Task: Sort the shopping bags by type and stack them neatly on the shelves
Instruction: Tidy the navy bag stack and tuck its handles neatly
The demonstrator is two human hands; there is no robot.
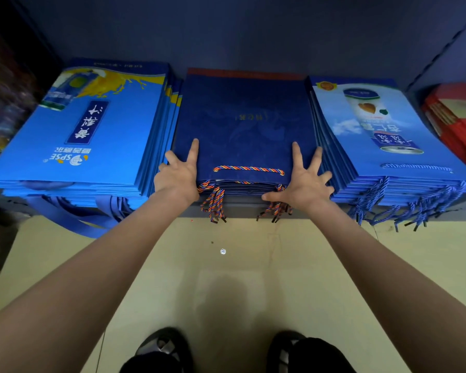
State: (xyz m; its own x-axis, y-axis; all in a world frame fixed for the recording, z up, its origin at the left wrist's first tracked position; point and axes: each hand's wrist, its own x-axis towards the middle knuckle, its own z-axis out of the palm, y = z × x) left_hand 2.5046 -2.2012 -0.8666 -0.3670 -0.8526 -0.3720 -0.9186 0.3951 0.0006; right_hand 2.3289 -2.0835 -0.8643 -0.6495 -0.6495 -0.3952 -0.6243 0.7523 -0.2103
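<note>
Here, three flat stacks of paper shopping bags fill a low blue shelf (253, 36): a light-blue juice-print stack (86, 130) at left, a navy stack (242, 125) in the middle and a sky-blue can-print stack (374, 130) at right, edges nearly touching. The navy bags look stiff, smooth and liable to slide, the pile heavy as a whole; the side edges near the front appear the safest hold. The left hand (178, 173) and right hand (304, 181) press there with fingers splayed straight, gripping nothing. Twisted multicolour cord handles (249, 169) dangle soft over the shelf's lip.
</note>
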